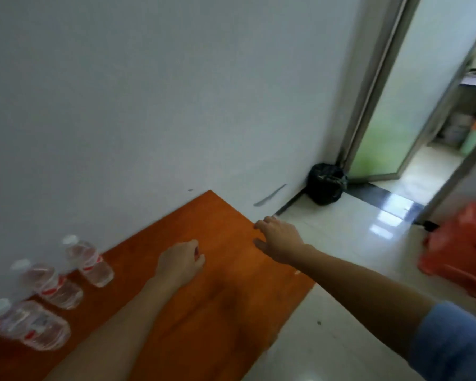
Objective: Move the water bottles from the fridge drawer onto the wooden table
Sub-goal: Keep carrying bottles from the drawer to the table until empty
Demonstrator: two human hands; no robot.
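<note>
Head view: left hand (180,261), right hand (279,240) loose, empty above wooden table (231,287); bottles (91,261), bin (326,184), red stool (462,243).

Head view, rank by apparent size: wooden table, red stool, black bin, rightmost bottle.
1. wooden table
2. red stool, partly cut off by the frame edge
3. black bin and rightmost bottle look alike; the bin stands farther away, so unranked.

This looks like an office. It has a plain white wall (149,105), a shiny tiled floor (338,243) and a frosted glass door (396,111). A black bin (326,185) sits in the corner.
</note>
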